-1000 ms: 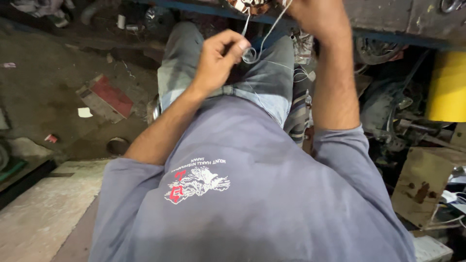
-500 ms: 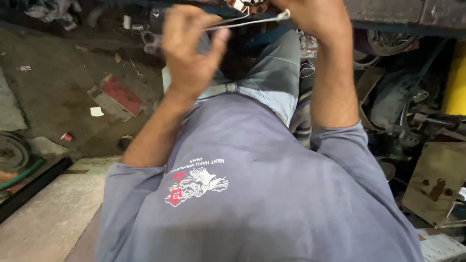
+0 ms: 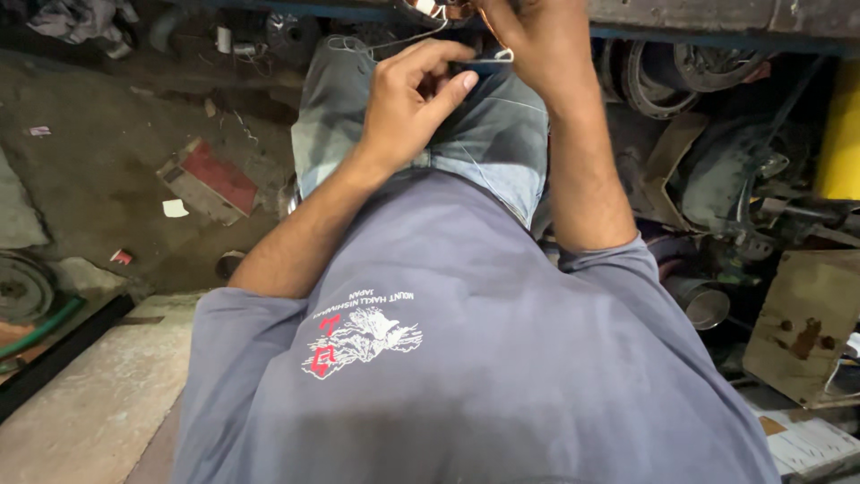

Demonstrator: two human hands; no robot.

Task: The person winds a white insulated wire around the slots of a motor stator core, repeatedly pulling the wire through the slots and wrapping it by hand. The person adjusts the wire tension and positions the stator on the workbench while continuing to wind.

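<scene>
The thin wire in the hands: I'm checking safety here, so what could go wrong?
The wire is springy and close to the left hand; it might whip free or prick a finger. Both hands, the right hand too, work at the frame's top edge, so the small metal part could drop unseen into floor clutter.

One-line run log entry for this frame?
left hand: pinching thin metal wire | right hand: gripping small dark part | below: blue-grey jeans

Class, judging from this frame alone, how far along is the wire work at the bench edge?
Done: thin wire is already looped at the bench edge. In hand: left hand and right hand pinch a small metal piece. Left: the wire end hangs loose; the finish cannot be judged.
</scene>
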